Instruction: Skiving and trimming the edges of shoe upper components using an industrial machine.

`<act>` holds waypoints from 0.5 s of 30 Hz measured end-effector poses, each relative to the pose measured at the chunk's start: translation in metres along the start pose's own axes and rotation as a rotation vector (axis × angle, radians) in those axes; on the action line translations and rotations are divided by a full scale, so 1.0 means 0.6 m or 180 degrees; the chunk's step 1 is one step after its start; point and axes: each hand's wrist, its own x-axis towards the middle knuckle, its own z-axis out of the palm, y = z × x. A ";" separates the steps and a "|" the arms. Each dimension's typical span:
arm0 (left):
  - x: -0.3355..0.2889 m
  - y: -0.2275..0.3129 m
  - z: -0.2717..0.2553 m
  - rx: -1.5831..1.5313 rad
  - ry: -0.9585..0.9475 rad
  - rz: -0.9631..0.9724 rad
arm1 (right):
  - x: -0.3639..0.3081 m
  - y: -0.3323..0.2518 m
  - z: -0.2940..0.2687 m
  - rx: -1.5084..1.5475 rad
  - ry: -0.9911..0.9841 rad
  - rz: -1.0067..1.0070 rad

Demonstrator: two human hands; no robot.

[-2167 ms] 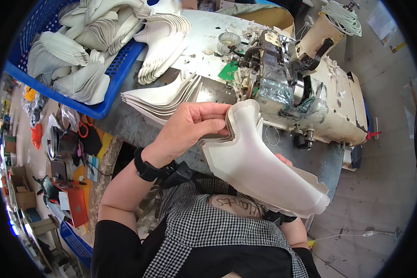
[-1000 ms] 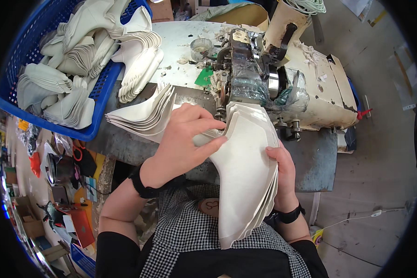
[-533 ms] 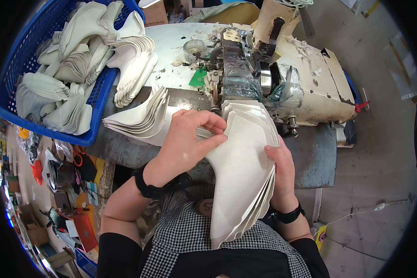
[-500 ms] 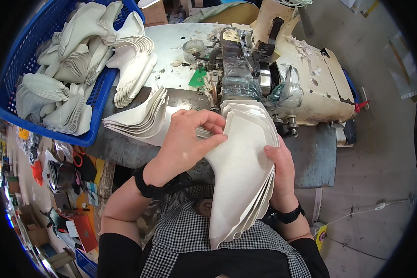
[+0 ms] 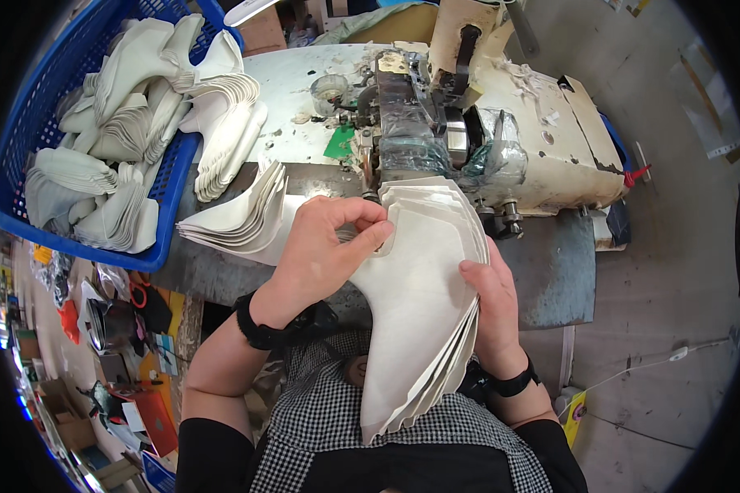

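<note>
A fanned stack of cream, boot-shaped cut pieces [image 5: 423, 296] spans from the machine's front edge down over my apron. My left hand [image 5: 316, 246] is closed in a pinch at the stack's upper left edge, thumb and index fingertip meeting there. Along the right edge, my right hand [image 5: 495, 304] grips the stack, its thumb on the top face and its fingers hidden behind. The layers spread apart at the upper end and lower right. A second stack of similar pieces [image 5: 242, 215] lies on the metal table to the left, partly behind my left hand.
A worn machine [image 5: 551, 152], partly wrapped in clear plastic, stands just beyond the stack on the grey metal table [image 5: 555, 271]. At the upper left a blue basket [image 5: 171, 193] holds several bundles of cream pieces. One more bundle [image 5: 232, 131] leans beside its rim.
The whole view has shifted slightly left. Both hands keep their hold, and the layers at the stack's upper end look a little more spread.
</note>
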 end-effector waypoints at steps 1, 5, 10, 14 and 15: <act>0.001 0.000 0.000 0.0101 0.0014 0.0071 | 0.000 0.000 0.000 0.0017 0.0010 -0.0008; 0.001 0.003 0.004 0.0305 -0.0010 0.0126 | -0.002 -0.002 -0.004 -0.0062 0.0043 -0.0068; -0.006 0.004 0.000 0.0265 0.0435 0.0480 | -0.024 -0.020 -0.042 -0.0154 0.0388 -0.0445; -0.025 -0.009 -0.041 0.0658 0.0512 0.0502 | -0.074 -0.037 -0.106 -0.0310 0.1330 -0.1171; -0.030 -0.015 -0.054 0.0889 0.0544 0.0577 | -0.086 -0.040 -0.127 -0.0333 0.1564 -0.1349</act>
